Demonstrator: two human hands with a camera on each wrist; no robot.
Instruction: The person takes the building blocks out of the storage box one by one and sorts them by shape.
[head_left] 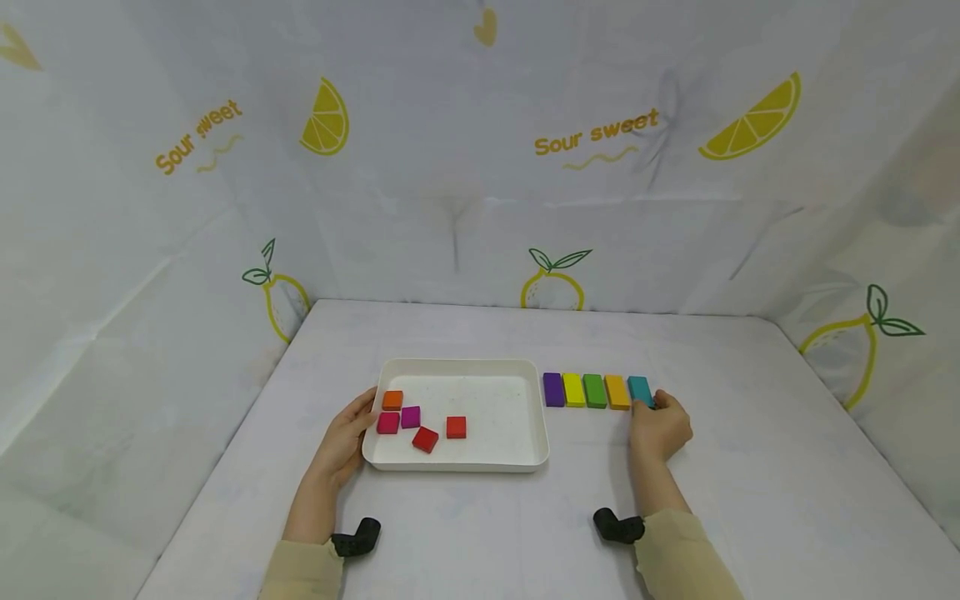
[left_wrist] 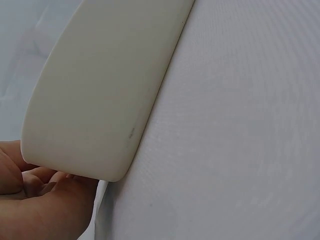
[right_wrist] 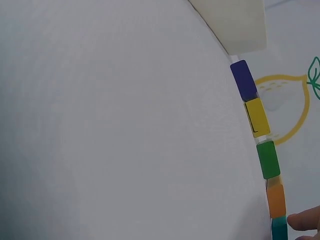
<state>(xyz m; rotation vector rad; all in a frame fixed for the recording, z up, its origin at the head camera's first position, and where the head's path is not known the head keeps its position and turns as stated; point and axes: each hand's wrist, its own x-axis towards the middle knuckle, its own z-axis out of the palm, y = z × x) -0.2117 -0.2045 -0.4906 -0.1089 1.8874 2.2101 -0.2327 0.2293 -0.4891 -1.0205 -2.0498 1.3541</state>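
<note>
My left hand (head_left: 347, 440) grips the left edge of a shallow white tray (head_left: 457, 465); in the left wrist view, curled fingers (left_wrist: 65, 205) meet the tray's end wall (left_wrist: 95, 100). Toward the tray's left side lie an orange block (head_left: 392, 401), a pink block (head_left: 387, 423), a magenta block (head_left: 411, 417) and two red blocks (head_left: 456, 427). At the right end of a row, my right hand (head_left: 660, 429) pinches a teal block (head_left: 639, 388) that sits on the table. The right wrist view shows only fingertips (right_wrist: 302, 219) beside the teal block (right_wrist: 279, 229).
Right of the tray, a purple block (head_left: 553, 390), a yellow block (head_left: 573, 390), a green block (head_left: 595, 391) and a yellow-orange block (head_left: 617, 392) stand side by side with small gaps. A white cloth (head_left: 450, 208) with lemon prints rises behind the white table (head_left: 480, 533).
</note>
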